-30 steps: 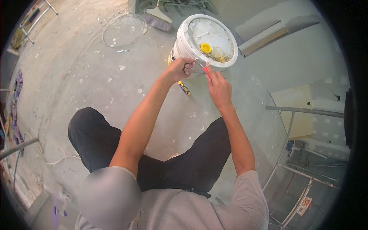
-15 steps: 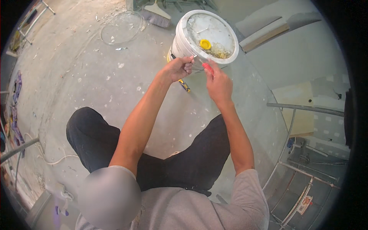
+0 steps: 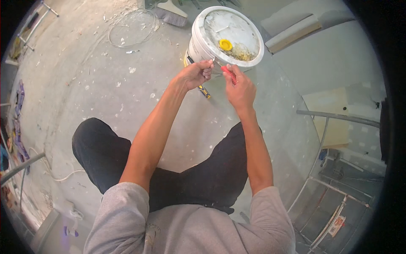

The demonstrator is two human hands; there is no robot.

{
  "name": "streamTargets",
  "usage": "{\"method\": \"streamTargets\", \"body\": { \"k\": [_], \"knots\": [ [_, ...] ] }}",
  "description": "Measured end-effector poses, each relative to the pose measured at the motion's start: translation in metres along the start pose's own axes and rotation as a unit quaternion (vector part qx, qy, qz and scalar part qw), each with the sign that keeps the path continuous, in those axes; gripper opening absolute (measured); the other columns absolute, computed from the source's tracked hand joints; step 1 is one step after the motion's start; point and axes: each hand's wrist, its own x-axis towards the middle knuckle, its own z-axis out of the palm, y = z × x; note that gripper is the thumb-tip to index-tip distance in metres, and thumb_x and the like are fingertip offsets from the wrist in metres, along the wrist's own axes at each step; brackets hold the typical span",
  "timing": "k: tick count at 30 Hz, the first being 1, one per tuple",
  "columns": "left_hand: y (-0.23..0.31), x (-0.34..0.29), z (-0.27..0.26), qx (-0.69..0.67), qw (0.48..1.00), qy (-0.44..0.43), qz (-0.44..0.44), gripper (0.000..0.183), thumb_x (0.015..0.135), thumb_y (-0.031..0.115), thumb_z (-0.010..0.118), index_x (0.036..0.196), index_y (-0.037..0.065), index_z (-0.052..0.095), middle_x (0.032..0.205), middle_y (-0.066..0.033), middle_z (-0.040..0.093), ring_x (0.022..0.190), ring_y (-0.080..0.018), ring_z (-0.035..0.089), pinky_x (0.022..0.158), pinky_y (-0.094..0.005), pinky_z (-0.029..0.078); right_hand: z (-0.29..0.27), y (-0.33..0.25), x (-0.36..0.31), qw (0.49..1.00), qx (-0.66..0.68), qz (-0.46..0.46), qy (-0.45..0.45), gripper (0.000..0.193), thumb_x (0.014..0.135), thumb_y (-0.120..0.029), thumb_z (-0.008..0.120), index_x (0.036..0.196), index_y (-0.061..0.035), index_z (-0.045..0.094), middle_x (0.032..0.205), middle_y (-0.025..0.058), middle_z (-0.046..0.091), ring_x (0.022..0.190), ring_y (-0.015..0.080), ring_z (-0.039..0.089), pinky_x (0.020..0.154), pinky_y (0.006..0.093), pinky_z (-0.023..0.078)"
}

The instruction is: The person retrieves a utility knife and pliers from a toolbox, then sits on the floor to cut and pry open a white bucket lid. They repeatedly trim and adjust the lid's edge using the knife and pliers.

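Observation:
My left hand [image 3: 198,73] is closed in a pinch, with a small pale piece [image 3: 212,60] at its fingertips, too small to name. Opposite it, my right hand [image 3: 240,86] grips a red-handled screwdriver [image 3: 229,73]. Its thin shaft points up and left toward the pinched piece; whether the two touch I cannot tell. Both hands are in front of a white bucket [image 3: 203,51], whose dirty lid carries a yellow cap [image 3: 226,44]. Beneath my left hand, a yellow-and-black tool [image 3: 205,92] lies on the floor, partly hidden.
A broom head [image 3: 171,16] and a loose coil of wire [image 3: 134,28] lie beyond the bucket's left side. Metal scaffold tubing [image 3: 338,117] stands at the right, another bar [image 3: 23,167] at the left. Pale boards [image 3: 294,36] are at the far right.
The screwdriver's red handle has swung, so more of it and its shaft now shows. My left hand holds nearly the same place, and my view has shifted slightly.

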Motion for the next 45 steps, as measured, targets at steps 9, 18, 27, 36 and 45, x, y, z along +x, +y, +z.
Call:
{"method": "streamTargets", "body": {
  "k": [9,18,27,36,45],
  "knots": [
    [-0.009,0.003,-0.010,0.020,0.997,-0.057,0.040,0.011,0.106,0.014,0.055,0.096,0.009,0.058,0.080,0.0050,0.048,0.068,-0.0071,0.042,0.068,-0.0242,0.037,-0.004,0.008,0.002,1.000,0.015,-0.022,-0.001,0.022,0.095,-0.030,0.069,0.112,-0.0167,0.070,0.093,0.0089,0.075,0.084,0.0346,0.072,0.069,0.0455,0.055],
    [-0.015,0.004,-0.008,0.013,0.998,-0.028,0.059,0.015,0.105,0.017,0.059,0.091,0.011,0.057,0.076,0.0068,0.045,0.068,-0.0071,0.042,0.068,-0.0236,0.039,-0.003,-0.005,0.004,0.999,-0.027,-0.025,0.003,0.021,0.095,-0.030,0.068,0.112,-0.0185,0.069,0.093,0.0084,0.075,0.083,0.0336,0.072,0.069,0.0451,0.055],
    [-0.016,0.010,-0.009,-0.002,0.992,-0.108,0.067,0.015,0.106,0.018,0.057,0.093,0.010,0.059,0.081,0.0058,0.050,0.071,-0.0073,0.042,0.069,-0.0239,0.038,-0.008,0.001,-0.001,1.000,0.007,-0.015,0.014,0.022,0.097,-0.030,0.065,0.115,-0.0171,0.068,0.095,0.0093,0.075,0.085,0.0350,0.072,0.072,0.0467,0.055],
    [-0.001,-0.002,-0.007,0.301,0.942,0.038,0.144,0.021,0.107,0.026,0.057,0.100,0.006,0.062,0.079,0.0027,0.052,0.075,-0.0097,0.048,0.071,-0.0282,0.042,-0.006,0.036,0.001,0.986,0.154,0.020,-0.062,0.028,0.098,-0.036,0.066,0.113,-0.0123,0.069,0.097,0.0149,0.076,0.080,0.0346,0.072,0.072,0.0425,0.054],
    [-0.010,-0.017,0.031,0.638,0.595,0.186,0.453,0.011,0.094,0.007,0.064,0.098,-0.003,0.059,0.096,-0.0193,0.065,0.088,-0.0393,0.066,0.076,-0.0451,0.051,-0.022,0.027,-0.003,0.996,0.050,-0.024,-0.063,0.031,0.097,-0.034,0.067,0.118,-0.0108,0.065,0.098,0.0128,0.076,0.082,0.0368,0.072,0.072,0.0449,0.054]
  ]
}}
